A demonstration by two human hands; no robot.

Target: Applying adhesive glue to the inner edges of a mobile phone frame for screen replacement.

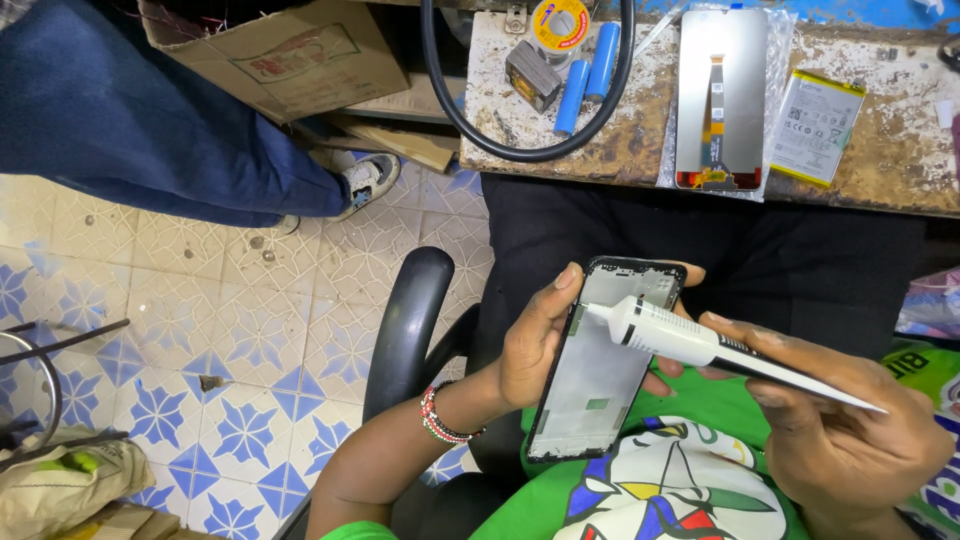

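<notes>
Head view: our left hand [530, 345] cradles the phone frame [600, 370], grip clamped on its edges; our right hand [850, 430] pinches the glue tube [700, 345], nozzle at the frame's upper-left edge. Squeeze gently, we judge, tracing the rim steadily.

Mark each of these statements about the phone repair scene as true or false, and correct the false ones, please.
1. The left hand holds the phone frame. True.
2. The right hand holds a screwdriver. False: it holds a white glue tube, nozzle at the frame's edge.
3. Two blue cylindrical cells lie on the workbench. True.
4. The phone frame rests flat on the workbench. False: it is held up over the lap.
5. A beaded bracelet is on the left wrist. True.
</notes>
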